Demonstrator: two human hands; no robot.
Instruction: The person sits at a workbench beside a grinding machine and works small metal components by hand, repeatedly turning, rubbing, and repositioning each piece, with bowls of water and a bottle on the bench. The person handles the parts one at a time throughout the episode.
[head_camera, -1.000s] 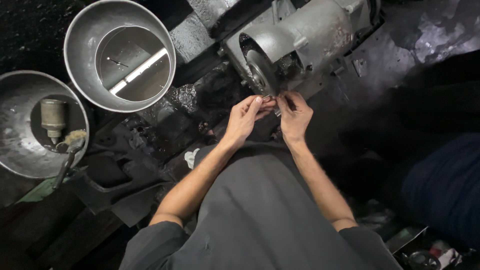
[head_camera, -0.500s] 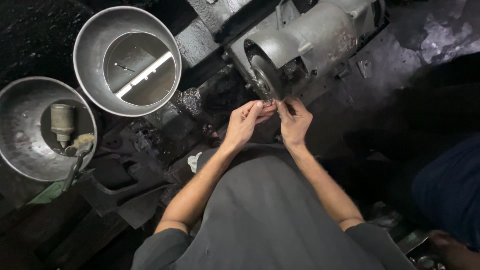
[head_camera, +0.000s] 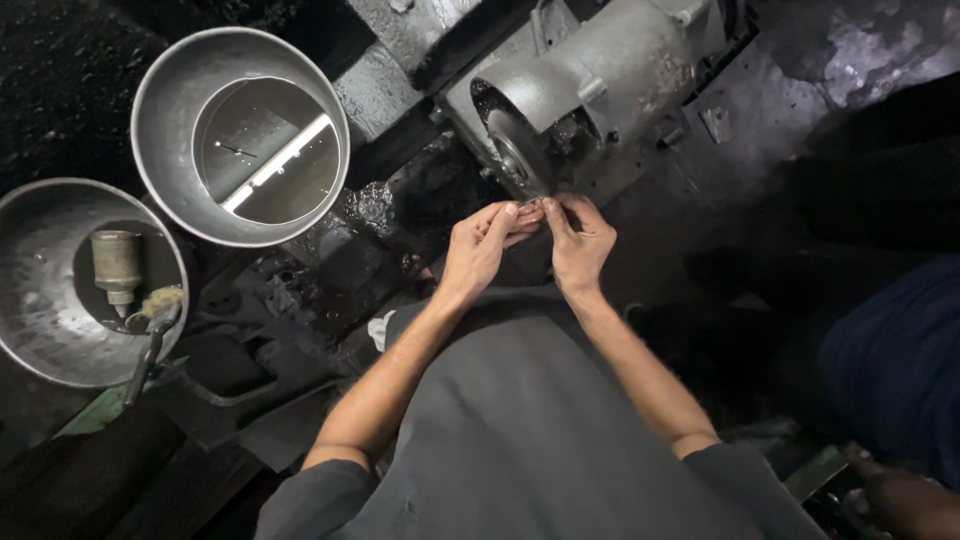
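My left hand (head_camera: 482, 246) and my right hand (head_camera: 580, 240) meet fingertip to fingertip just below the round grinding wheel (head_camera: 516, 160) of a grey bench grinder (head_camera: 610, 80). Together they pinch a small thin metal piece (head_camera: 533, 207) held against or very near the wheel's lower edge. The piece is mostly hidden by my fingers. Both forearms reach up from my grey-clothed lap (head_camera: 520, 430).
Two large metal basins stand at the left: one (head_camera: 165, 90) holding liquid, the other (head_camera: 30, 330) with a small can (head_camera: 116, 268) and a brush (head_camera: 152, 330) inside. Dark greasy debris covers the floor. Another person's blue clothing (head_camera: 895, 370) and hand (head_camera: 905, 500) are at the right.
The view has drifted slightly, so the basins and the grinder sit a little further right and lower in frame. My hands stay together at the wheel with the small piece between them.
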